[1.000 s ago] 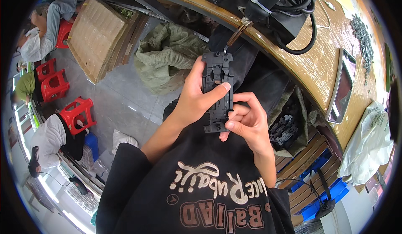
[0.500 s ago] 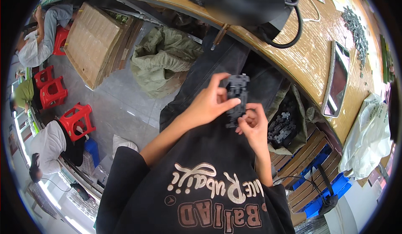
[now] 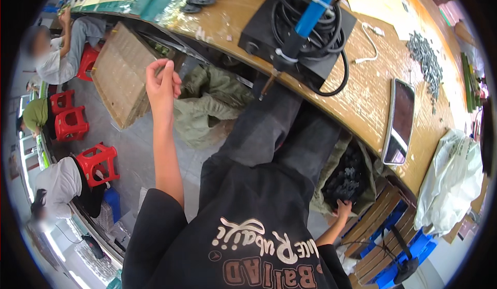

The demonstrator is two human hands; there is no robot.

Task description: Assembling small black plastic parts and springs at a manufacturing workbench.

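My left hand [image 3: 163, 84] is raised at the left, in front of the cardboard stack and beside the green sack. Its fingers are loosely bent and apart, with nothing visible in them. Low on the right, my right hand [image 3: 343, 208] is at the near rim of an open sack [image 3: 366, 190] holding many black plastic parts [image 3: 344, 180]. Its fingers look spread, close to the parts, and I see nothing gripped in them. The block-like black part seen earlier cannot be told apart from the heap.
On the wooden bench [image 3: 207, 35] sit a black box [image 3: 256, 35] with coiled cables, a blue-handled soldering iron [image 3: 313, 12], a phone [image 3: 399, 121] and small dark pieces [image 3: 427, 58]. A green sack [image 3: 207, 108], cardboard [image 3: 121, 77] and red stools [image 3: 98, 162] stand on the floor.
Both hands have left the black part they held over my lap. My left hand has moved up and left; my right hand has gone down and right to the sack of parts.
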